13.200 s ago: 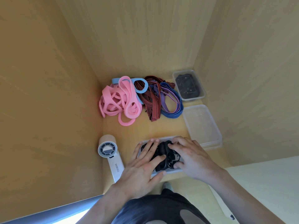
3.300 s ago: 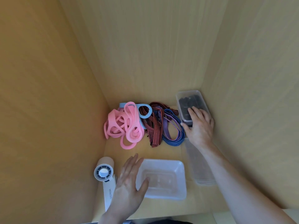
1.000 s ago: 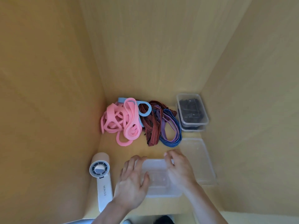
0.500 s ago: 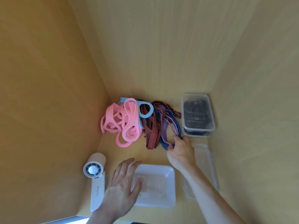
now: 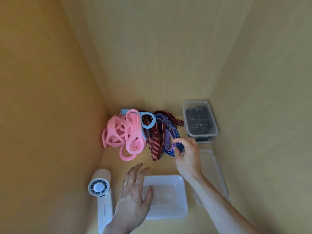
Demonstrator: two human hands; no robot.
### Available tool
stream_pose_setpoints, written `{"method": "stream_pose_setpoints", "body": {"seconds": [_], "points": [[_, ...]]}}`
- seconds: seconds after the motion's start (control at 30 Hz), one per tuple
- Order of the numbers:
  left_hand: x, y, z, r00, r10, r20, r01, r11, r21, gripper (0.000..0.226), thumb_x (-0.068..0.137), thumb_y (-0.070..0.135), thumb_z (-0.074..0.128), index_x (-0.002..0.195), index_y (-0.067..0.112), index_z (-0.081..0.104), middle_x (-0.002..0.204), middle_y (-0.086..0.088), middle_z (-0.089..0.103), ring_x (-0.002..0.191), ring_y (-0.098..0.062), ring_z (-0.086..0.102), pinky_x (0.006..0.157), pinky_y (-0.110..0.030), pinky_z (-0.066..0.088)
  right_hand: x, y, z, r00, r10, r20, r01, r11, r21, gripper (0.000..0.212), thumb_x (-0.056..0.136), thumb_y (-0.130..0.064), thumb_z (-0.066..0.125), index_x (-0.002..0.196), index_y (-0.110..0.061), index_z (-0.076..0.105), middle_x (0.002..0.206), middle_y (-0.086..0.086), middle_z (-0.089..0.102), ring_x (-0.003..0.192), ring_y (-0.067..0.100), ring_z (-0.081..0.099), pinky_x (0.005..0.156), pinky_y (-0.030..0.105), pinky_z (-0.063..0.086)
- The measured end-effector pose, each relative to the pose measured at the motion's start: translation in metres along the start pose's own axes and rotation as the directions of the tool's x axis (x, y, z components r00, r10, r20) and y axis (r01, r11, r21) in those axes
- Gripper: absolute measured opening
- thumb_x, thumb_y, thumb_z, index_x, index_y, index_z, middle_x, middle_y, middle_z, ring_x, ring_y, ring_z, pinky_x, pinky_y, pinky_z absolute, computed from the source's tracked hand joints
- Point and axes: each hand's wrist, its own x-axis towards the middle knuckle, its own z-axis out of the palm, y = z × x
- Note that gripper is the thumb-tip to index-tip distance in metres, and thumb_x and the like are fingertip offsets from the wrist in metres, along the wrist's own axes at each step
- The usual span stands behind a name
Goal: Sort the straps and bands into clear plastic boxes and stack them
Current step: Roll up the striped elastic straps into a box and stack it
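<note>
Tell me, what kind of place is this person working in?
Probably a shelf compartment inside a wooden cupboard, likely at home. Wood panels close it in at the left, back and right; on its floor lie a heap of bands, stacked clear boxes and a small handheld fan.

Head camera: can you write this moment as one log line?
left hand: open, at empty clear box | right hand: pinches blue striped band | pink bands: unsorted | black-strap boxes: stacked, back right
</note>
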Motion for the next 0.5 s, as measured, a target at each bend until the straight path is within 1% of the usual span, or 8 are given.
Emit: {"method": "stream_pose_setpoints", "body": {"seconds": [0.1,0.17,0.23,0.3,0.33,0.43,0.47,0.5], "points": [[0.004,0.001,-0.007,1.0,0.013,-0.014,-0.013,0.999,-0.035,0.049,0.093,0.041,0.044,0.142,0.036,0.042,0.151,0.016,0.029,0.141,-0.003,0.025,0.114,-0.035,0.031,0.006,-0.007,-0.001,0.997,0.028,-0.07,-0.027,1.0,0.003,0.036,0.087,0.004,0.067,0.113,-0.021,0.069,0.111,-0.004,0.054,0.093,0.02,0.061,0.086,0.044,0.054],[0.005,-0.001,-0.012,1.0,0.026,-0.002,-0.026,0.999,-0.046,0.049,0.095,0.037,0.048,0.143,0.035,0.042,0.152,0.016,0.027,0.143,-0.002,0.021,0.115,-0.034,0.029,0.01,-0.01,-0.002,0.995,0.035,-0.093,-0.039,0.998,-0.041,0.038,0.087,0.004,0.066,0.117,-0.019,0.067,0.113,-0.005,0.056,0.101,0.02,0.061,0.091,0.043,0.053],[0.004,-0.002,-0.017,0.999,0.049,0.015,-0.049,0.998,-0.043,0.049,0.096,0.034,0.049,0.144,0.035,0.041,0.152,0.017,0.025,0.144,0.0,0.019,0.116,-0.033,0.029,0.014,-0.013,-0.003,0.992,0.042,-0.123,-0.051,0.996,-0.076,0.039,0.085,0.006,0.066,0.118,-0.016,0.067,0.115,-0.001,0.06,0.107,0.021,0.061,0.096,0.035,0.05],[0.002,-0.005,-0.022,0.997,0.071,0.019,-0.07,0.997,-0.044,0.05,0.096,0.033,0.049,0.145,0.036,0.04,0.152,0.019,0.024,0.143,0.001,0.019,0.115,-0.031,0.03,0.017,-0.015,-0.004,0.987,0.046,-0.154,-0.062,0.993,-0.102,0.039,0.084,0.006,0.066,0.118,-0.014,0.067,0.117,0.004,0.064,0.11,0.022,0.06,0.096,0.027,0.045],[0.0,-0.006,-0.025,0.997,0.079,0.017,-0.078,0.996,-0.045,0.05,0.096,0.033,0.049,0.145,0.036,0.04,0.152,0.019,0.025,0.143,0.001,0.02,0.114,-0.03,0.031,0.019,-0.017,-0.005,0.985,0.048,-0.165,-0.067,0.992,-0.109,0.04,0.084,0.006,0.066,0.119,-0.013,0.067,0.117,0.004,0.065,0.11,0.023,0.06,0.096,0.027,0.044],[-0.005,-0.013,-0.031,0.996,0.084,0.014,-0.083,0.996,-0.038,0.05,0.095,0.032,0.049,0.144,0.037,0.041,0.153,0.019,0.024,0.143,0.001,0.023,0.113,-0.03,0.031,0.025,-0.025,-0.008,0.979,0.056,-0.198,-0.07,0.995,-0.064,0.042,0.081,0.007,0.065,0.118,-0.014,0.067,0.116,0.003,0.065,0.106,0.024,0.062,0.097,0.042,0.05],[-0.007,-0.015,-0.034,0.996,0.084,0.013,-0.083,0.996,-0.038,0.049,0.096,0.029,0.051,0.143,0.037,0.041,0.153,0.021,0.024,0.142,0.001,0.024,0.113,-0.029,0.031,0.027,-0.028,-0.009,0.976,0.066,-0.205,-0.074,0.997,-0.035,0.043,0.081,0.008,0.064,0.118,-0.014,0.066,0.116,0.003,0.066,0.105,0.025,0.063,0.097,0.044,0.051],[-0.008,-0.017,-0.036,0.996,0.086,0.012,-0.085,0.995,-0.042,0.049,0.096,0.025,0.052,0.143,0.037,0.042,0.152,0.021,0.024,0.142,0.001,0.024,0.113,-0.028,0.031,0.03,-0.031,-0.011,0.974,0.078,-0.211,-0.081,0.997,-0.003,0.044,0.081,0.008,0.064,0.119,-0.015,0.066,0.116,0.002,0.066,0.104,0.025,0.065,0.097,0.043,0.052]]}}
